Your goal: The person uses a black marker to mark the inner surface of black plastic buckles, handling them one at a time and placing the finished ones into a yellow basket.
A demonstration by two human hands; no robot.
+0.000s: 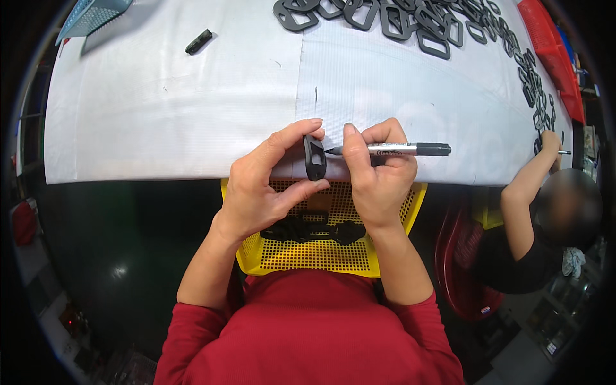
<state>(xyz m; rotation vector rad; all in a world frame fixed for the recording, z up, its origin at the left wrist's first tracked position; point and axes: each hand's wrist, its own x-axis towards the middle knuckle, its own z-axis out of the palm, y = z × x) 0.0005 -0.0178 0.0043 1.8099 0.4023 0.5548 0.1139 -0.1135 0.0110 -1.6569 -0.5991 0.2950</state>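
Observation:
My left hand [260, 176] pinches a small black rectangular frame [314, 158] on edge between thumb and fingers, just over the front of the white-covered table [179, 122]. In my right hand [384, 176] is a marker pen [394, 149] with a silver-white barrel and a black end. Its dark tip points left and meets or nearly meets the frame's right side; I cannot tell whether it touches. Below both hands, a yellow perforated basket [308, 258] holds several dark pieces [311, 231].
Many similar black frames [433, 43] lie piled at the far right. A black piece [199, 42] lies far left, near a light-blue basket [96, 18]. Red trays [545, 38] line the right edge. A co-worker [532, 218] reaches onto the table, beside a dark red chair [459, 263].

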